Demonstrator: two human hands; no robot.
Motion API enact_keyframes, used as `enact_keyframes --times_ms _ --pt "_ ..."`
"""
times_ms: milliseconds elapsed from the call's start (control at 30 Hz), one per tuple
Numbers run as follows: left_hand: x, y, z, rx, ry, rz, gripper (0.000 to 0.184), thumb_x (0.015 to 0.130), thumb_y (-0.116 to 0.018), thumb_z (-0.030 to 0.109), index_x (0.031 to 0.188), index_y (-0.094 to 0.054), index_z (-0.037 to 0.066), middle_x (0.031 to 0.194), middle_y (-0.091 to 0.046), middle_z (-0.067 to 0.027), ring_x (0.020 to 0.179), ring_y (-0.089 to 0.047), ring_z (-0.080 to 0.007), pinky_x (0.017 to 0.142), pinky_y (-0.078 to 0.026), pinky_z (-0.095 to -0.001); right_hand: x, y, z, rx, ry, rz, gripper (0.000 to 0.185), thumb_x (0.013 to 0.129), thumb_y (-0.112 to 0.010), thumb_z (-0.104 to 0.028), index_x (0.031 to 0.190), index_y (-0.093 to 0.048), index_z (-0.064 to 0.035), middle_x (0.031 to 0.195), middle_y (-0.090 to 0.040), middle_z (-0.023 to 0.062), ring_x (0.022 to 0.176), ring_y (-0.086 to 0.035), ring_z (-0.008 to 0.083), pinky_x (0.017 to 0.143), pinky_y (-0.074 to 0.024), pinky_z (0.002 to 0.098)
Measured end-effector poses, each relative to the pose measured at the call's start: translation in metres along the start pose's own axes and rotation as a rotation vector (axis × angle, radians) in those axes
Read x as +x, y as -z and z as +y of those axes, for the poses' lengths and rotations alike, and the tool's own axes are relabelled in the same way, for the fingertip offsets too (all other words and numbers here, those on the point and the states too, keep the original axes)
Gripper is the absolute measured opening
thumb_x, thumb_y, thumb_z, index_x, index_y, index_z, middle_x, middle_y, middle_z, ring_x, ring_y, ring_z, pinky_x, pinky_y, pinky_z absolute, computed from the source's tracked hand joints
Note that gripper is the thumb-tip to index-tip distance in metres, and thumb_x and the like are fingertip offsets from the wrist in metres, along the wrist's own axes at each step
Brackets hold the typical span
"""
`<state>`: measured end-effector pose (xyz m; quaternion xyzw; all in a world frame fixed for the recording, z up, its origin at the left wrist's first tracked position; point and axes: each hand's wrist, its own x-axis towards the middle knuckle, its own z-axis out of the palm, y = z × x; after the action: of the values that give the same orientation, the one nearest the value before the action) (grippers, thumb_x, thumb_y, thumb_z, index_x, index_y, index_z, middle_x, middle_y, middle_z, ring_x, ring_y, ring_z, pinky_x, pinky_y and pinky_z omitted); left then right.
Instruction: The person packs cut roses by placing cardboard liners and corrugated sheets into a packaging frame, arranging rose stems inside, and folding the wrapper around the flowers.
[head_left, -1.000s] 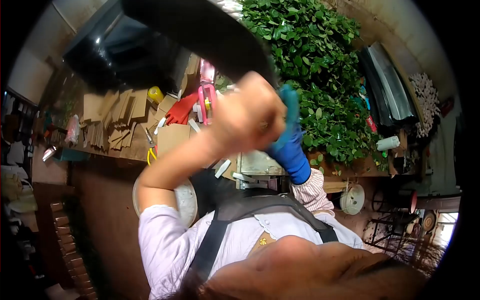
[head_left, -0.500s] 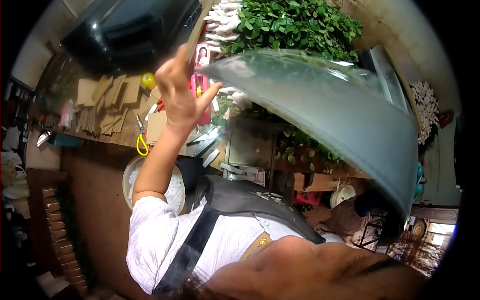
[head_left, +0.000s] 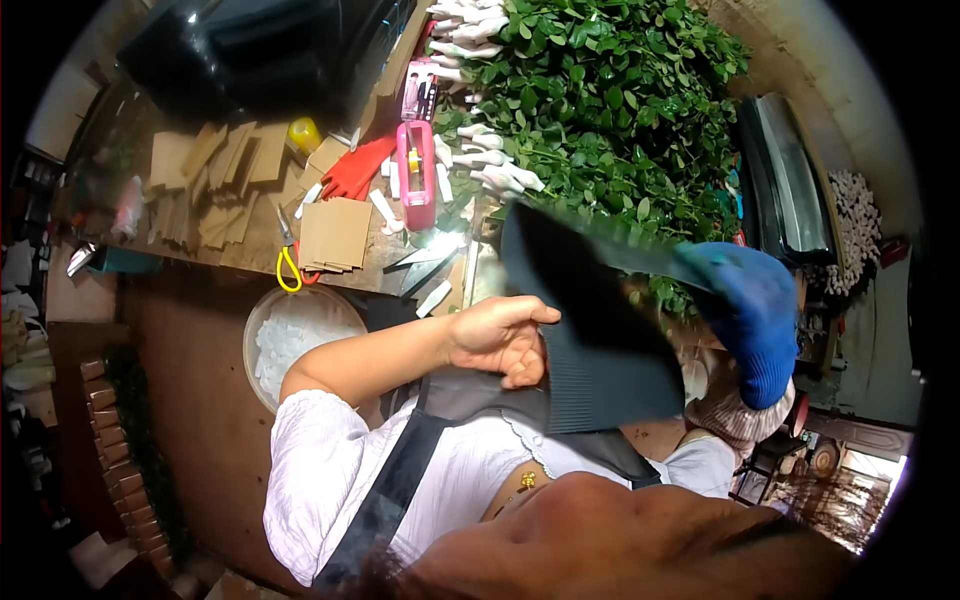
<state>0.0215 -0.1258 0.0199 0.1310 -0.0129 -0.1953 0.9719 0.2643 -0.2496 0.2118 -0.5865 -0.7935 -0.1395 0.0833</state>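
Observation:
A dark plastic sheet (head_left: 615,365), ribbed along its lower part and bent, hangs in front of my chest. My bare left hand (head_left: 508,340) is closed on its left edge, thumb on top and fingers curled. On the right, my right hand (head_left: 735,290) wears a blue and green glove and pinches the sheet's upper right side; its fingertips are slightly blurred. Behind the sheet lies a big heap of green leafy stems (head_left: 610,110), with white-wrapped ends (head_left: 500,170) pointing left.
Left of the stems are a pink case (head_left: 415,180), a red glove (head_left: 358,170), yellow-handled scissors (head_left: 289,262) and cardboard pieces (head_left: 333,235). A white bucket (head_left: 262,345) stands below the table edge. More dark sheets (head_left: 790,185) stand at right.
My left hand, earlier raised and open near the pink case, has come down and closed on the sheet. The sheet has swung down and left, and my gloved right hand is back in view.

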Motion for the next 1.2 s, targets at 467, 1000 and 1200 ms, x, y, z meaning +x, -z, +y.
enact_keyframes --times_ms 467,1000,1200 --pt "-0.002 0.140 0.025 2.135 0.176 0.791 0.048 0.096 -0.060 0.042 0.118 -0.065 0.000 0.112 -0.068 -0.0247 0.097 -0.067 -0.0397 0.084 -0.054 -0.0484 0.021 -0.231 0.002 0.102 -0.148 -0.499 0.028 0.090 -0.068 -0.032 0.110 -0.060 -0.0146 0.092 -0.066 0.0101 0.086 -0.068 0.0312 0.071 -0.0545 0.0428" --pt "0.025 0.224 -0.004 2.553 -0.186 0.701 0.095 0.090 -0.047 0.069 0.156 -0.030 0.003 0.164 -0.026 -0.0145 0.153 -0.020 -0.0257 0.124 -0.011 -0.0458 0.023 -0.292 -0.004 0.189 -0.183 -0.310 0.045 0.089 -0.069 -0.033 0.129 -0.059 -0.0158 0.114 -0.066 0.0100 0.099 -0.064 0.0305 0.085 -0.0498 0.0427" --pt "0.026 0.218 -0.002 2.552 -0.039 0.693 0.094 0.091 -0.044 0.071 0.155 -0.031 0.002 0.164 -0.026 -0.0155 0.153 -0.019 -0.0259 0.124 -0.008 -0.0474 0.029 -0.254 -0.006 0.337 -0.079 -0.165 0.055 0.088 -0.071 -0.036 0.134 -0.057 -0.0098 0.122 -0.064 0.0178 0.107 -0.063 0.0364 0.091 -0.0510 0.0442"
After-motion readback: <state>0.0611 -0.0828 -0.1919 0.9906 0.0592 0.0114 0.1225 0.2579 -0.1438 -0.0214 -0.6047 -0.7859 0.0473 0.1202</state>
